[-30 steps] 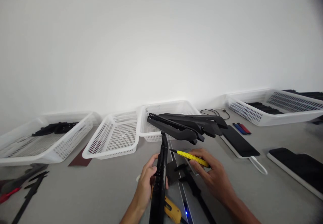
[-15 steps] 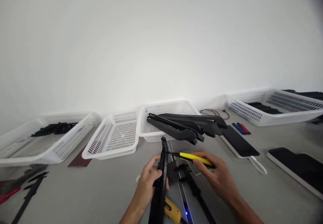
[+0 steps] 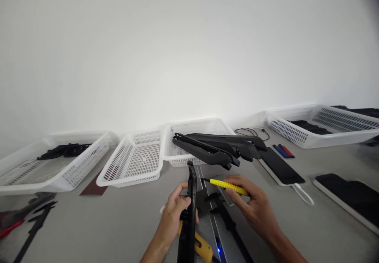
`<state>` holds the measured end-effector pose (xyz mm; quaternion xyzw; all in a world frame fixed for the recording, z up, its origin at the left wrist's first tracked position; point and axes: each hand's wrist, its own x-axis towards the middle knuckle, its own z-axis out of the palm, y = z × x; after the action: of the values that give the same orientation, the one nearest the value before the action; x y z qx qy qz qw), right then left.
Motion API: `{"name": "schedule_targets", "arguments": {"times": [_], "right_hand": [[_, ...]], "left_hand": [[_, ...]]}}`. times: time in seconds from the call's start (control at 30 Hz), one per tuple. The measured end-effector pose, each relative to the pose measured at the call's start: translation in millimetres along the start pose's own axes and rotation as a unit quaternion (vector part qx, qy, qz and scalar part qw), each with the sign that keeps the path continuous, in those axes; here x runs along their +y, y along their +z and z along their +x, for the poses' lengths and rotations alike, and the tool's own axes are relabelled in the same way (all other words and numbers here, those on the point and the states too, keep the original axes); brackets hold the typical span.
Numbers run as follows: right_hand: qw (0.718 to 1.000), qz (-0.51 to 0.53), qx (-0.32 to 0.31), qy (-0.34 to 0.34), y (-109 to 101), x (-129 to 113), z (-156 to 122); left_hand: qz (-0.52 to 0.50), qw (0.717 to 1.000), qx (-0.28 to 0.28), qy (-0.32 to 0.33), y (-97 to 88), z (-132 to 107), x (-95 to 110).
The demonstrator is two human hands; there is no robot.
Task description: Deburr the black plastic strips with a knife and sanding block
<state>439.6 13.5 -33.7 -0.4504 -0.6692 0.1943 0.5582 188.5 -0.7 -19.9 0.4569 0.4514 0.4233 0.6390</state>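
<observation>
My left hand [image 3: 173, 215] is wrapped round a long black plastic part [image 3: 190, 203] that stands on end, its tip pointing away from me. My right hand [image 3: 251, 205] pinches a thin tool with a yellow handle [image 3: 229, 186]; its dark tip points left, close to the upper end of the black part. Under the hands lie a metal rail [image 3: 220, 235] with a blue light and a yellow-bodied tool [image 3: 203, 249]. Behind them, several long black parts [image 3: 219, 144] are piled across the rim of a white basket [image 3: 177, 158].
White mesh baskets line the wall: one on the left [image 3: 44, 168] with black parts, another [image 3: 133, 160] beside it, and a wide one at the right [image 3: 319, 126]. Dark tablets [image 3: 281, 166] [image 3: 352, 196], red and blue pens [image 3: 283, 151] and black tools at the far left [image 3: 32, 219] lie on the grey table.
The black part has sunk a little and tilted slightly in my left hand. The yellow tool's tip has shifted slightly along its upper end.
</observation>
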Motion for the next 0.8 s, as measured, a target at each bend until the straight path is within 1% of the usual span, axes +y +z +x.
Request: {"name": "schedule_targets", "arguments": {"times": [0.17, 0.27, 0.43, 0.63, 0.8], "right_hand": [[1.000, 0.003, 0.016, -0.022, 2.3, 1.6, -1.2], [0.999, 0.004, 0.027, -0.024, 2.6, 2.3, -1.2], [1.000, 0.003, 0.003, -0.007, 1.0, 1.5, -0.3], [1.000, 0.007, 0.001, 0.009, -2.0, -1.1, 1.9], [1.000, 0.012, 0.010, -0.005, -1.8, -0.3, 1.3]], "left_hand": [[0.000, 1.000, -0.002, 0.006, -0.7, 0.5, -0.8], [0.002, 1.000, -0.009, 0.007, -0.2, 0.2, -0.9], [0.005, 1.000, -0.007, 0.000, 1.9, 1.1, -2.3], [0.007, 1.000, 0.004, -0.009, 5.6, 1.6, -3.0], [0.007, 1.000, 0.009, -0.007, 5.2, 0.4, -3.7]]}}
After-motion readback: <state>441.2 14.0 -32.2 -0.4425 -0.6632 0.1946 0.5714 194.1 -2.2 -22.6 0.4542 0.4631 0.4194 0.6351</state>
